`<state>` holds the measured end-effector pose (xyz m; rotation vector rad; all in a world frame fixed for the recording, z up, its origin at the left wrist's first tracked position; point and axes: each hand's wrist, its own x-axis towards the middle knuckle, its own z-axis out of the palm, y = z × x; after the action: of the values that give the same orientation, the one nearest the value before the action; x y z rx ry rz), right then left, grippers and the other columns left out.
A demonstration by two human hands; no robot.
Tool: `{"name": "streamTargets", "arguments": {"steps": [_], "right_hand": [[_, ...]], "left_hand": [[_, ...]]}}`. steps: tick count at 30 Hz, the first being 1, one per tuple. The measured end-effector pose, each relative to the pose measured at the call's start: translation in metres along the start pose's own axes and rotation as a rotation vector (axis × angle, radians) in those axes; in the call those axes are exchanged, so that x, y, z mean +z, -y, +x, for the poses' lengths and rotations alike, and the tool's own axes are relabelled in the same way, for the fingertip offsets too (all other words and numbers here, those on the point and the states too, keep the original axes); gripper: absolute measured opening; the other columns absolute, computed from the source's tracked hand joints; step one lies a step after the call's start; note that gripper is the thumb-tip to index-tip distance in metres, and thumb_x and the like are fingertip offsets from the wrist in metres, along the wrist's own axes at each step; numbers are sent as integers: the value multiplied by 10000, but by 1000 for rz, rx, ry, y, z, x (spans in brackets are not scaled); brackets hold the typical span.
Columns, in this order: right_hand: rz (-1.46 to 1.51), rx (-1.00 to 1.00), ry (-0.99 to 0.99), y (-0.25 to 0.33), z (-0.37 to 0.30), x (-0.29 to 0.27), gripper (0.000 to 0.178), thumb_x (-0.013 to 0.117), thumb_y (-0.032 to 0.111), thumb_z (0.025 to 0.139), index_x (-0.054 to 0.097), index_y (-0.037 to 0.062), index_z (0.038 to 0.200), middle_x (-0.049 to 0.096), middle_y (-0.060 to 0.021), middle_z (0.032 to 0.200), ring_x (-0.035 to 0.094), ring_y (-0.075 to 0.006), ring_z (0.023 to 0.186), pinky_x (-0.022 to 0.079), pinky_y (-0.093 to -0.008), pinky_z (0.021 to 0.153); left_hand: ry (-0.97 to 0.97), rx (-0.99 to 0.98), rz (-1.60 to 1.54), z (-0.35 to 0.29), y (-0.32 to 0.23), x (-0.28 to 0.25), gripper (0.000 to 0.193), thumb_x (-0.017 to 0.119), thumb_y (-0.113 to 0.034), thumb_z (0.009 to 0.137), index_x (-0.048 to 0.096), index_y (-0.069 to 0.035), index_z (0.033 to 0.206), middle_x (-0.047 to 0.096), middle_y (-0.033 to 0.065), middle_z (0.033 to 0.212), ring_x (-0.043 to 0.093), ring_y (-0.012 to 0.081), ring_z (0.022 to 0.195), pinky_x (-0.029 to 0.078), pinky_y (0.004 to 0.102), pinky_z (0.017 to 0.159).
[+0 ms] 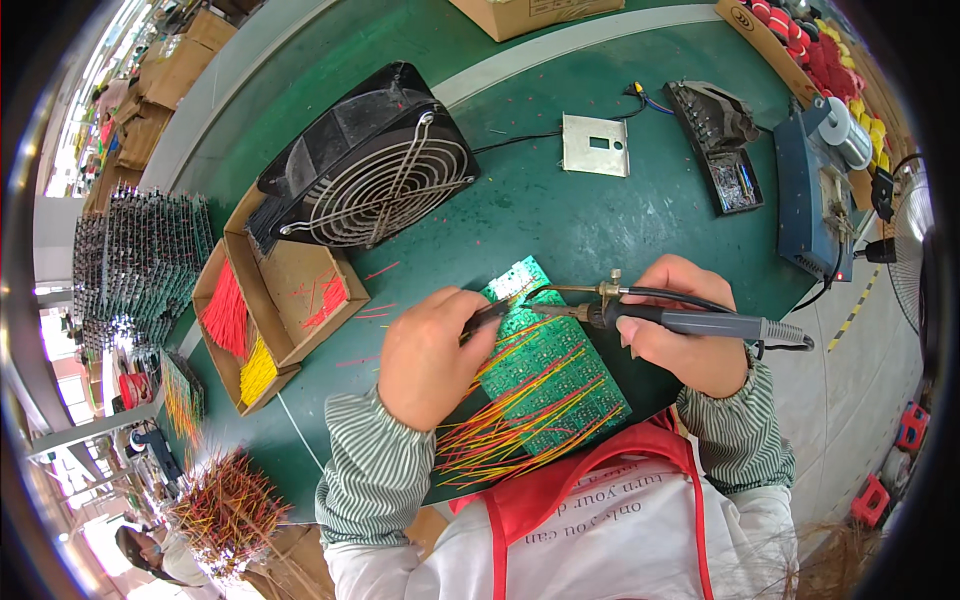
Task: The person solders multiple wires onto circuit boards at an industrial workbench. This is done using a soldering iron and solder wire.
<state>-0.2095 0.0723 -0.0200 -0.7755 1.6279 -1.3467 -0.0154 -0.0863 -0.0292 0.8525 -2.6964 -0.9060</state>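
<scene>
A green circuit board (pixel 565 385) lies on the green bench right in front of me. Red and yellow wires (pixel 500 430) fan out from it toward the lower left. My right hand (pixel 680 350) is closed around the grey handle of a soldering iron (pixel 685 320), which has a solder feed tube (pixel 575 289) fixed along it. The iron's tip meets the upper part of the board. At the board's upper left edge, my left hand (pixel 430 350) pinches a slim dark tool, probably tweezers (pixel 487 316), its point close to the iron's tip.
A black fan (pixel 370 170) stands at the back left. Beside it, a cardboard tray (pixel 290 290) holds red wires (pixel 225 312) and yellow wires (pixel 258 370). A metal plate (pixel 595 146), a black holder (pixel 715 145) and a blue solder unit (pixel 812 190) occupy the far right. Stacked boards (pixel 140 265) stand left.
</scene>
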Motion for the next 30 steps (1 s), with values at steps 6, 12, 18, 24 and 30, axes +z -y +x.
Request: {"name": "streamTargets", "arguments": {"steps": [6,12,18,24,30], "right_hand": [[5,8,4,-3,3,0,180,719,98,728,586,7,808,590,-15,722,532,-52,688,440,-220,617],[-21,-15,-7,-5,7,1,177,720,110,725,594,18,807,596,-21,710,536,-55,663,444,-224,593],[-62,15,11,-2,7,0,171,713,97,724,591,14,809,596,-17,701,539,-52,666,444,-219,601],[4,-39,-5,1,3,-6,178,709,86,730,581,1,820,608,-8,723,538,-44,686,444,-211,618],[-30,-37,-24,2,0,-12,180,710,88,726,579,3,816,598,-7,715,529,-42,678,439,-211,615]], "left_hand": [[8,-24,-26,8,6,8,143,657,-144,790,625,-15,843,596,129,769,588,310,659,465,390,587],[32,-37,-54,12,6,7,142,664,-132,787,637,-8,851,602,123,768,589,293,648,464,375,581],[31,-7,-72,12,10,6,140,698,-86,762,639,11,843,575,100,723,555,211,601,437,301,554],[42,-17,-78,11,9,5,139,697,-84,762,638,11,844,580,101,726,556,209,611,438,303,564],[-32,55,116,6,12,-16,125,674,-132,779,650,-29,845,613,114,778,606,291,674,475,378,603]]}}
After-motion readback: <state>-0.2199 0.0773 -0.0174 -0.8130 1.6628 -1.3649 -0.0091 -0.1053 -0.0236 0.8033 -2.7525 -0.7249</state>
